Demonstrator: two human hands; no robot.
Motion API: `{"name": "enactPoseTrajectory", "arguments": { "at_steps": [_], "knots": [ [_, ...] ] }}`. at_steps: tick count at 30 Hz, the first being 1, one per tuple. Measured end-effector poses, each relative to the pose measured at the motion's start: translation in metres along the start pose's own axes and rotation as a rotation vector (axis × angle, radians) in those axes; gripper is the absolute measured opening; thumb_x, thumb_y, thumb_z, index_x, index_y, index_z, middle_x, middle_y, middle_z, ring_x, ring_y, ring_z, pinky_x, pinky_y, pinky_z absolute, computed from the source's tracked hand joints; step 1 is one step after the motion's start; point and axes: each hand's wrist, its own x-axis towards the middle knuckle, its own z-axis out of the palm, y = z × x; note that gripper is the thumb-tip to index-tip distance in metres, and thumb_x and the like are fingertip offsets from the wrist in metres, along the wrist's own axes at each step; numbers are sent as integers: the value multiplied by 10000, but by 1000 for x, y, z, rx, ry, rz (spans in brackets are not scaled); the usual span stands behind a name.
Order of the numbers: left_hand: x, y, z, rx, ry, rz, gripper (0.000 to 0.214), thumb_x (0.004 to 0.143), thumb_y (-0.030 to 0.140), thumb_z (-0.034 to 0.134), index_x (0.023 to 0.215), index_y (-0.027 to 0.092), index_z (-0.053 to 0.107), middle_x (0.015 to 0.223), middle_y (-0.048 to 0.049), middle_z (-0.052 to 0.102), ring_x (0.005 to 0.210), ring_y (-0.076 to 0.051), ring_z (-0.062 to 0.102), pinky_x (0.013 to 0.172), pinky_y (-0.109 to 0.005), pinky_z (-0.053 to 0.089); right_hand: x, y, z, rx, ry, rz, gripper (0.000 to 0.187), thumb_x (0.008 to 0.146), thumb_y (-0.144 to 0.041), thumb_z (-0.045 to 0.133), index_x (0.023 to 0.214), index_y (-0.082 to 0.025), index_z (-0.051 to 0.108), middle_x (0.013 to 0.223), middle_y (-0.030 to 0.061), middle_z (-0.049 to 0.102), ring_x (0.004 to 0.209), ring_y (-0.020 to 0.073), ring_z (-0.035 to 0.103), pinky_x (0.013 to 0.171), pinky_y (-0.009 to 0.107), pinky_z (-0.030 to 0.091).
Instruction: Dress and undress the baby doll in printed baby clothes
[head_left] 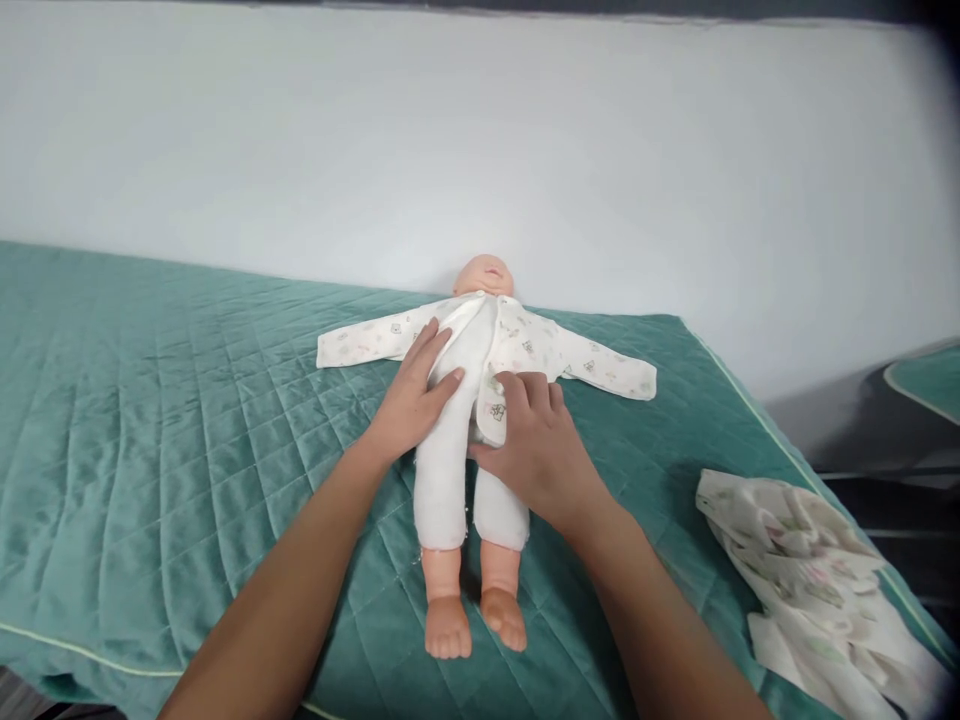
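At centre, the white shirt (527, 343) bears small scattered prints; the trousers (441, 490) are plain white. The teal cover (187, 450) has quilted diamonds. Lower right, the cream cloth (810, 575) shows pink and green.

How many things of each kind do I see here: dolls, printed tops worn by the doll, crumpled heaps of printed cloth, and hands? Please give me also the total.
Doll: 1
Printed top on the doll: 1
Crumpled heap of printed cloth: 1
Hands: 2 (left hand, right hand)
Total: 5
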Motion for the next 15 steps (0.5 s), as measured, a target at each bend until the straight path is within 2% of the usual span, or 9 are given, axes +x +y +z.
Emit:
{"name": "enactPoseTrajectory", "arguments": {
  "at_steps": [3,6,8,11,15],
  "knots": [
    [0,-1,-1,13,-24,-2,578,959,387,547,1516,310,417,1698,-34,192,1578,-235,144,1294,-479,136,-2,2,-3,38,-19,-11,551,731,-222,745,1233,-186,519,1226,155,555,1076,355,505,904,491,489],
    [0,-1,0,23,-15,19,582,957,392,550,1516,307,416,1697,-36,195,1578,-231,143,1295,-470,132,1,3,-1,75,92,39,319,835,-207,638,1149,-197,584,1146,132,608,1038,323,541,898,464,481],
    [0,-2,1,34,3,28,577,956,384,550,1511,287,427,1690,-48,218,1574,-224,164,1295,-459,135,3,6,2,201,172,95,168,895,-233,579,1055,-217,629,1045,92,647,956,277,584,863,426,480],
    [0,-1,0,51,22,22,565,953,382,555,1497,274,448,1677,-61,258,1564,-224,205,1293,-467,145,8,15,4,568,264,269,101,897,-292,594,923,-228,667,853,25,658,756,191,588,742,346,477],
    [0,0,-2,40,37,19,550,950,392,559,1478,269,470,1664,-68,289,1556,-233,231,1291,-471,162,15,39,5,1091,415,649,178,777,-357,701,879,-219,655,705,-23,588,624,143,521,568,274,424]
  ]
}}
